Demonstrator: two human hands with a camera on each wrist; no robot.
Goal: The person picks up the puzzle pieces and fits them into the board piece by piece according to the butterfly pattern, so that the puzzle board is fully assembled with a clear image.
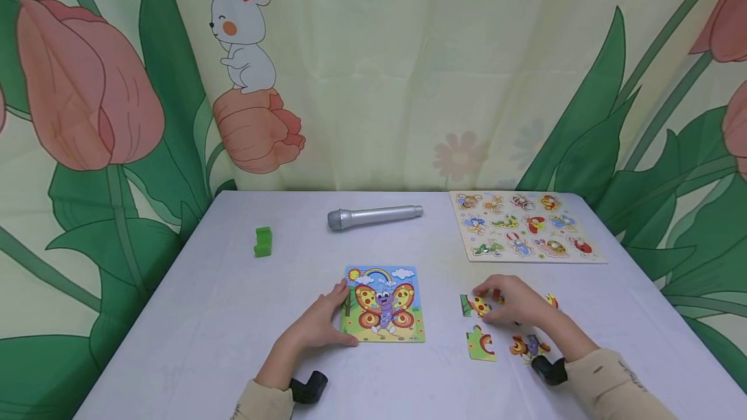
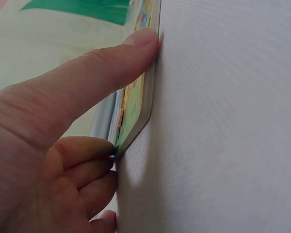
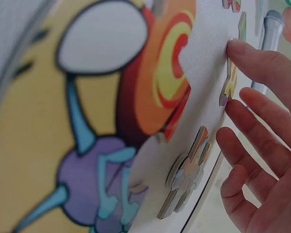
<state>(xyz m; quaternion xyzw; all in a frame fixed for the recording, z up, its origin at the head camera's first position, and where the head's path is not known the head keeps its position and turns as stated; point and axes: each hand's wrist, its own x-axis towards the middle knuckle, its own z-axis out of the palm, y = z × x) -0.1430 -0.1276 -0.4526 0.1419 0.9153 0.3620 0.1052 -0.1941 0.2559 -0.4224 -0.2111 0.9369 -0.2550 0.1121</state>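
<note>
A square butterfly puzzle board [image 1: 383, 303] lies on the table in front of the person. The left hand [image 1: 318, 319] holds its near-left corner, fingers along the left edge and thumb at the near edge; in the left wrist view the thumb [image 2: 111, 65] presses the board's side. To the right, the right hand [image 1: 516, 303] pinches a jigsaw piece [image 1: 477, 305] with green and spotted yellow-red print. In the right wrist view its thumb and index finger touch opposite ends of that piece, standing low at the table. Around this hand lie a green-red piece [image 1: 481, 345] and a purple-orange piece [image 1: 528, 347].
Another piece [image 1: 552, 301] shows beyond the right wrist, partly hidden. At the back right lies an insect puzzle board [image 1: 528, 225]. A silver microphone [image 1: 376, 216] lies at the back middle, a green block [image 1: 263, 242] at the back left. Each wrist wears a black camera.
</note>
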